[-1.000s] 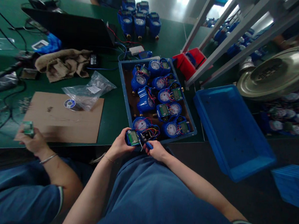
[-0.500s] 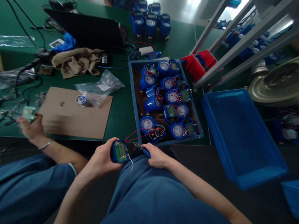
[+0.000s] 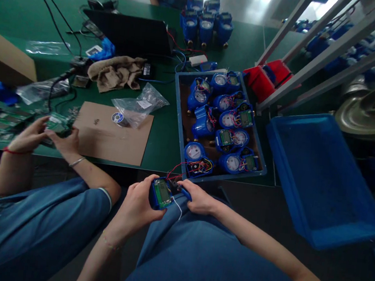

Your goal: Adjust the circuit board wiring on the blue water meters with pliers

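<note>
Display module (image 3: 162, 193) sits in my left hand (image 3: 136, 202), gripped at its edge, near the crate's (image 3: 180, 122) close left corner. My right hand (image 3: 199, 198), apart but near, grips a blue-handled tool (image 3: 186, 193), tip pointing left at the module's wire side (contact unclear). Module: screen up, long axis running away from me, far end leaning left.

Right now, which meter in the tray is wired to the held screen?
The front-left meter; only its red wires leave the tray for the screen.

Crumpled tan cloth (image 3: 116, 74) near a black laptop (image 3: 131, 34)
</note>
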{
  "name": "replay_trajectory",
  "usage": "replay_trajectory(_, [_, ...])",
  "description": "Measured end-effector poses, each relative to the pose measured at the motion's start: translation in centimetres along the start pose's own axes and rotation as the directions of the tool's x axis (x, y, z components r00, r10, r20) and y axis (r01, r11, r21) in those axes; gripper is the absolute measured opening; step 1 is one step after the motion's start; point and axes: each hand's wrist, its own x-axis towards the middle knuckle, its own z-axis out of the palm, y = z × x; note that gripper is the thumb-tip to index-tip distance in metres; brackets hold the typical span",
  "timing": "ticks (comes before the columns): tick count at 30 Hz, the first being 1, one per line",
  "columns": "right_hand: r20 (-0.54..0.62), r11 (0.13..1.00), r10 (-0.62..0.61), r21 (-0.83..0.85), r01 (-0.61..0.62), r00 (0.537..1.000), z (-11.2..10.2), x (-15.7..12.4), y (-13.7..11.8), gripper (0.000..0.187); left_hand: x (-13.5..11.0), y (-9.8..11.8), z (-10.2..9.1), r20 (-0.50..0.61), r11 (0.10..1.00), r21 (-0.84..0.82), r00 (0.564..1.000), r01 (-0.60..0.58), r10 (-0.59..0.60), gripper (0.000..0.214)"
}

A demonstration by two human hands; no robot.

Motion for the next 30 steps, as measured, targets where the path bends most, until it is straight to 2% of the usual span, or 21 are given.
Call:
replay_trajectory(6, [0.002, 0.996, -0.087, 0.028, 0.087, 0.996, 0.4, 0.2, -0.1, 0.070, -0.8, 0.7, 0.3, -0.028, 0.998, 0.065, 1.000, 0.009, -0.008, 0.069])
replay_trajectory(14, [-0.043, 0.986, -0.167, 0.018, 0.168, 0.985, 0.5, 0.3, 0.8, 0.071, -1.6, 2.0, 0.1, 0.026, 0.996, 0.002, 0.995, 0.092, -0.092, 0.066])
replay_trajectory(17, [0.009, 0.986, -0.164, 0.028, 0.164, 0.986, 0.0, 0.2, 0.4, 0.070, -1.8, 2.5, 0.0, 0.029, 0.992, -0.002, 0.992, 0.123, -0.123, 0.067])
replay_trajectory(23, [0.105, 0.984, -0.176, 0.002, 0.176, 0.979, -0.8, -0.1, 0.6, 0.072, -2.2, 3.0, 0.2, 0.005, 0.999, 0.007, 0.999, 0.047, -0.047, 0.054])
replay_trajectory(30, [0.167, 0.985, -0.172, -0.001, 0.174, 0.971, -1.1, -0.5, 1.1, 0.068, -2.8, 3.7, 0.7, 0.005, 0.997, 0.012, 0.997, 0.078, -0.078, 0.056])
